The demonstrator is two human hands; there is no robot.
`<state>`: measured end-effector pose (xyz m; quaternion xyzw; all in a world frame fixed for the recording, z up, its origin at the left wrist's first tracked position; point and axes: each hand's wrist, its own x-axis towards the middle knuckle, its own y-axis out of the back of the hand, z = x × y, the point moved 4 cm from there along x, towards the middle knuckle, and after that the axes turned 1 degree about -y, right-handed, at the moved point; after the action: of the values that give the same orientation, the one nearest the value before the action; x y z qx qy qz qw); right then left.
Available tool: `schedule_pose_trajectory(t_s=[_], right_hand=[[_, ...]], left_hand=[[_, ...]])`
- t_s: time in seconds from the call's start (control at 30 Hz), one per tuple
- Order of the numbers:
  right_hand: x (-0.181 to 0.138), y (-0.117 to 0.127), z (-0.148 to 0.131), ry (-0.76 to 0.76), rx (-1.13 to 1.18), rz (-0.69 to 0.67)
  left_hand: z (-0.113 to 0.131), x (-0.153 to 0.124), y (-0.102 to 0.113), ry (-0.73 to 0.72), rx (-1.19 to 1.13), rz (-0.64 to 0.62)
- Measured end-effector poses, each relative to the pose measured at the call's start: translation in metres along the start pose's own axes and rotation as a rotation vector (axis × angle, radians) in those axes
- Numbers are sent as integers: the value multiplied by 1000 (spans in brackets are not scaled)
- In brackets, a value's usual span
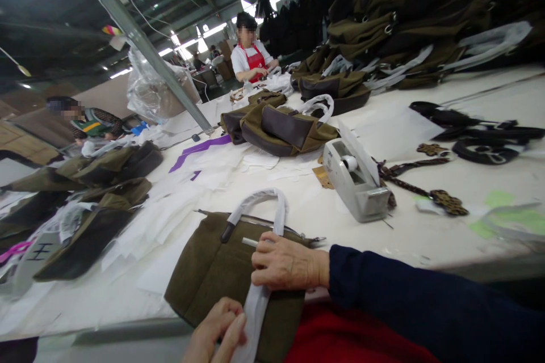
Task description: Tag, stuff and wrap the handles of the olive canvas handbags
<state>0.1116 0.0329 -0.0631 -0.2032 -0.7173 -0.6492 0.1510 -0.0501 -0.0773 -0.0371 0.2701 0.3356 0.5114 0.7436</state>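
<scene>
An olive-green handbag [204, 269] with a zip along its top leans at the table's near edge. White wrapping covers its far handle [264, 195] and its near handle [255, 309]. With fingers closed, my right hand [283, 264] rests across the top of the near handle. A thin whitish rod [250, 243] sticks out from its curled fingers; I cannot tell its kind. Lower down, my left hand [219, 326] pinches the edge of the near handle's wrapping, partly cut off by the frame's bottom.
A grey tape dispenser [366, 201] stands beyond my right hand. Dark straps [485, 130] and a braided cord with ornaments [447, 201] lie at right. Olive bags are heaped left [93, 227], ahead [285, 127] and back right [383, 39]. Co-workers [251, 59] are across the table.
</scene>
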Motion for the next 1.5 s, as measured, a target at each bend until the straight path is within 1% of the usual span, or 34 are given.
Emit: schedule_pose_trajectory(t_s=[0.03, 0.13, 0.2, 0.3, 0.43, 0.53, 0.6, 0.67, 0.7, 0.73, 0.8, 0.83, 0.87, 0.9, 0.97, 1.07, 1.17, 1.27, 1.37, 1.43, 1.5], right_hand=[[0, 0, -1, 3, -4, 4], [-2, 2, -2, 3, -11, 12], [-3, 2, -3, 1, -10, 17], [-5, 4, -5, -5, -13, 25], [-12, 10, -7, -54, -7, 58], [-23, 22, -14, -213, 58, 176], [-31, 28, -27, -328, 152, 249], [-36, 26, -45, -455, 352, 267], [-37, 21, -54, -555, 517, 262], [-38, 12, -63, -687, 727, 257], [-40, -11, -78, -983, 1226, 270], [-40, -22, -85, -1099, 1457, 292], [-39, -30, -90, -1177, 1642, 323], [-37, -35, -93, -1223, 1768, 360], [-34, -37, -92, -1263, 1894, 428], [-25, -31, -89, -1265, 1986, 421], [-16, -25, -89, -1291, 1958, 411], [-11, -25, -88, -1361, 1898, 444], [-9, -31, -89, -1389, 1874, 430], [-8, -36, -89, -1392, 1860, 418], [-6, -40, -89, -1398, 1839, 415]], left_hand=[[-1, 1, 1, 30, 11, 22], [-10, 4, -3, 117, 88, 146], [-17, 4, -10, 174, 128, 165], [-22, 6, -19, 225, 123, 131], [-23, 13, -22, 279, 21, 57], [-20, 17, -20, 316, -33, -15], [-15, 18, -16, 315, -106, -29], [-9, 18, -12, 311, -237, -30], [-6, 18, -12, 322, -326, -44], [-3, 17, -12, 344, -428, -60], [0, 14, -14, 412, -629, -84], [1, 12, -15, 446, -703, -84], [2, 9, -16, 474, -753, -76], [2, 7, -17, 491, -786, -60], [2, 4, -18, 515, -820, -33], [3, 0, -21, 533, -856, -25], [4, -1, -23, 464, -810, -10], [8, -2, -22, 337, -657, 48], [12, -6, -15, 229, -406, 105], [13, -10, -9, 168, -194, 118], [12, -14, -4, 73, 32, 142]])
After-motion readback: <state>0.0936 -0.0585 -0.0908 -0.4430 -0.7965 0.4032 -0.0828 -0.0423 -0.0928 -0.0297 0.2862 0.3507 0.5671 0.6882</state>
